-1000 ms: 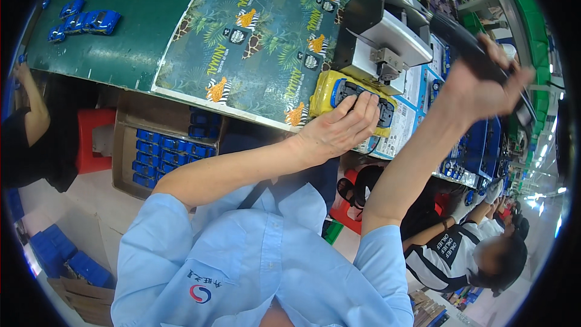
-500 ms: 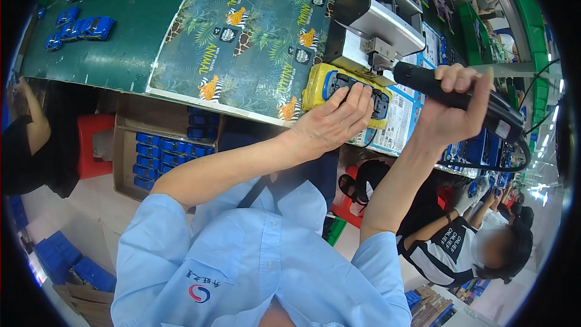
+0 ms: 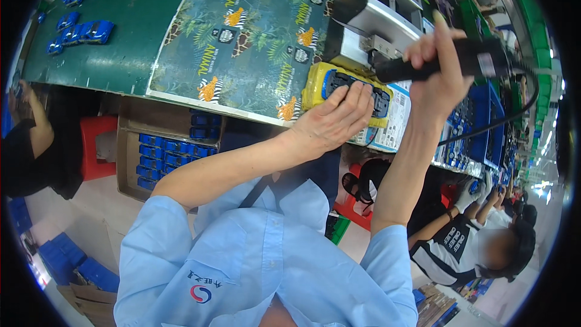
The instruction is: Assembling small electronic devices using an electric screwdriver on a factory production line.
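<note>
A toy car (image 3: 380, 102) lies underside up in a yellow holder (image 3: 313, 88) at the table's near edge, its black base showing inside a blue rim. My left hand (image 3: 340, 114) is closed over the car and the holder's near side, fingers pressed together on the base. In my right hand (image 3: 440, 72) is a black electric screwdriver (image 3: 484, 59), gripped round its body and lying nearly level. Its front end points left, at the mouth of a metal screw feeder (image 3: 387, 15) just behind the holder. The bit's tip is too small to make out.
A mat with animal prints (image 3: 242, 42) covers the table's middle. Several blue toy cars (image 3: 94, 31) stand at the far left. Below the edge, a carton (image 3: 127, 169) holds rows of blue cars. The screwdriver's cord (image 3: 484, 128) loops right. A co-worker (image 3: 460, 242) sits at right.
My right hand has moved the screwdriver left and slightly up, its front end closer to the feeder's mouth. My left hand stays on the car.
</note>
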Motion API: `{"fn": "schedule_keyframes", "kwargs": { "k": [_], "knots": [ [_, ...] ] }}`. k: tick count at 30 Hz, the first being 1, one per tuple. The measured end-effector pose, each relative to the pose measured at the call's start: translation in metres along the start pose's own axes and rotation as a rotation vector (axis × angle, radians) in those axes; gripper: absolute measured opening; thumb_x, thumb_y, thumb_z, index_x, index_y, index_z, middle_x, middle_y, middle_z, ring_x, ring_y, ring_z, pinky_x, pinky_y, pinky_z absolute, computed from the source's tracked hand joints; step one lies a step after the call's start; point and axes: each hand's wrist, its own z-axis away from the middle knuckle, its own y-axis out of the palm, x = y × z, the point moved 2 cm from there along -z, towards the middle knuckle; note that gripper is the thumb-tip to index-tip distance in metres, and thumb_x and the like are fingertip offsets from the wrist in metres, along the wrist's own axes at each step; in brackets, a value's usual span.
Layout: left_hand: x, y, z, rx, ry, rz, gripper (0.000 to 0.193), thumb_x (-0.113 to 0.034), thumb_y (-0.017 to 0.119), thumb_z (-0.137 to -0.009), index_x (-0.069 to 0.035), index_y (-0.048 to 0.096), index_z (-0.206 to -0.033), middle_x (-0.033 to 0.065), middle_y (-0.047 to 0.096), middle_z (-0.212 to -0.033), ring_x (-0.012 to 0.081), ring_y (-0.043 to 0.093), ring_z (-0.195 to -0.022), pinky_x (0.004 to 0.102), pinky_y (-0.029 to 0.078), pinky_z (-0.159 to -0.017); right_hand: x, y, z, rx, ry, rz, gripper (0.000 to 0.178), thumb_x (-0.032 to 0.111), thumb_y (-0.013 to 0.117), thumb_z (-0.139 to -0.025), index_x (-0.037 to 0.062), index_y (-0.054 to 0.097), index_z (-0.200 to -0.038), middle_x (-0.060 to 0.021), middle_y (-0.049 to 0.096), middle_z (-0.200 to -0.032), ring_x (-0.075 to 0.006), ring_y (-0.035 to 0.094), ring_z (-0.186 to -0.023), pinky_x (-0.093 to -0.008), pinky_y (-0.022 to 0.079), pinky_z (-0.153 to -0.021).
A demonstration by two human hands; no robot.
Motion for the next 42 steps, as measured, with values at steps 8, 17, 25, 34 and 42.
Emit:
{"fn": "schedule_keyframes", "kwargs": {
  "k": [8, 17, 25, 34, 42],
  "knots": [
    [0.001, 0.000, 0.003, -0.031, -0.001, 0.053, 0.050, -0.025, 0.051, -0.088, -0.002, 0.050, -0.132, 0.0129, 0.051, -0.137, 0.0283, 0.045, -0.132, 0.0412, 0.031, -0.113, 0.022, 0.011, 0.025, 0.077, -0.065, -0.304, 0.013, 0.013, 0.051, -0.099, 0.0017, 0.057, -0.097, -0.0052, 0.047, -0.067, -0.0169, 0.048, -0.054, -0.0349, 0.044, -0.056],
    [0.000, 0.001, 0.005, -0.052, 0.029, 0.091, 0.048, -0.026, 0.053, -0.087, -0.004, 0.052, -0.130, 0.0080, 0.054, -0.121, 0.0245, 0.050, -0.118, 0.0426, 0.032, -0.111, 0.015, 0.027, 0.041, 0.148, -0.034, -0.203, 0.013, 0.017, 0.051, -0.098, 0.0063, 0.055, -0.093, -0.0035, 0.045, -0.067, -0.0151, 0.045, -0.057, -0.0339, 0.041, -0.060],
    [-0.003, 0.006, 0.006, -0.076, -0.006, 0.064, 0.047, -0.027, 0.055, -0.086, -0.007, 0.053, -0.128, 0.0055, 0.055, -0.120, 0.0202, 0.050, -0.117, 0.0417, 0.034, -0.109, 0.001, 0.036, 0.045, 0.092, -0.002, -0.129, 0.010, 0.011, 0.052, -0.097, 0.0066, 0.050, -0.088, -0.0040, 0.045, -0.065, -0.0150, 0.046, -0.053, -0.0329, 0.043, -0.055],
    [-0.002, 0.006, 0.009, -0.046, 0.011, 0.138, 0.036, -0.027, 0.055, -0.087, -0.013, 0.056, -0.121, -0.0006, 0.057, -0.115, 0.0162, 0.052, -0.114, 0.0419, 0.035, -0.108, -0.003, 0.038, 0.039, 0.265, -0.042, -0.174, 0.015, 0.010, 0.049, -0.098, 0.0083, 0.044, -0.084, -0.0022, 0.045, -0.065, -0.0099, 0.043, -0.052, -0.0293, 0.041, -0.054],
    [0.004, 0.003, 0.005, -0.064, 0.018, 0.160, 0.029, -0.029, 0.055, -0.088, -0.017, 0.055, -0.114, -0.0021, 0.055, -0.108, 0.0144, 0.049, -0.118, 0.0392, 0.036, -0.109, -0.001, 0.044, 0.034, 0.499, -0.025, -0.114, 0.011, 0.011, 0.053, -0.097, 0.0089, 0.044, -0.090, -0.0023, 0.048, -0.069, -0.0105, 0.047, -0.055, -0.0288, 0.042, -0.057]
  ]
}}
